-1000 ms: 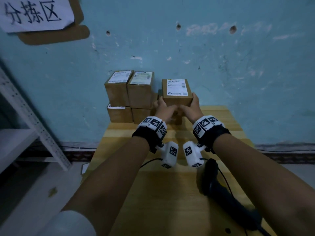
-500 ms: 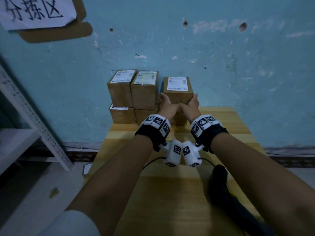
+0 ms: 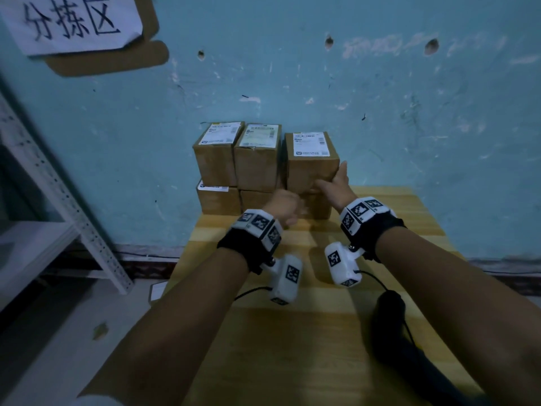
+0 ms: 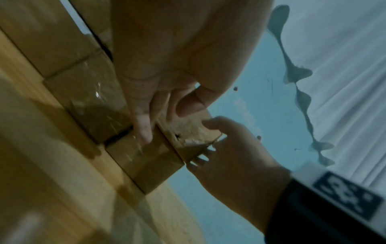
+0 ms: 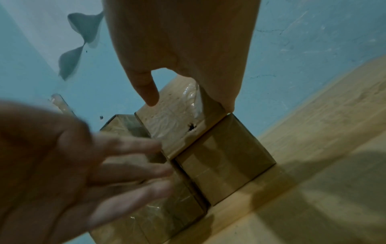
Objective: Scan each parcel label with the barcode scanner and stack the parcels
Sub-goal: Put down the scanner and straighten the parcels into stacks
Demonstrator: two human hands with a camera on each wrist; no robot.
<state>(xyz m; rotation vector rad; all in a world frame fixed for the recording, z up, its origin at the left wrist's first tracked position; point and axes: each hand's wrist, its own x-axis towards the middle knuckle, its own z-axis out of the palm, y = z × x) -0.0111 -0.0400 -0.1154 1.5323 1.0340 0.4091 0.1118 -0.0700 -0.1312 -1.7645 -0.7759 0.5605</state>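
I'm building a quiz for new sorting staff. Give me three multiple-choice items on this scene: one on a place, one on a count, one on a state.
1. Where does the scanner lie?
A. on the table
B. on the parcels
C. on the shelf

2. How many parcels form the top row?
A. one
B. three
C. five

3. How is the right hand?
A. fist on the table
B. gripping the scanner
C. fingers straight against the right top parcel

Answers: 1 A, it lies by the right forearm; 2 B, three labels face up; 3 C, thumb and fingers touch its sides.

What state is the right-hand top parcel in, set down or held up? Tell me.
Set down. The right-hand top parcel sits level on the lower box; the left hand is off it and the right hand only touches its side.
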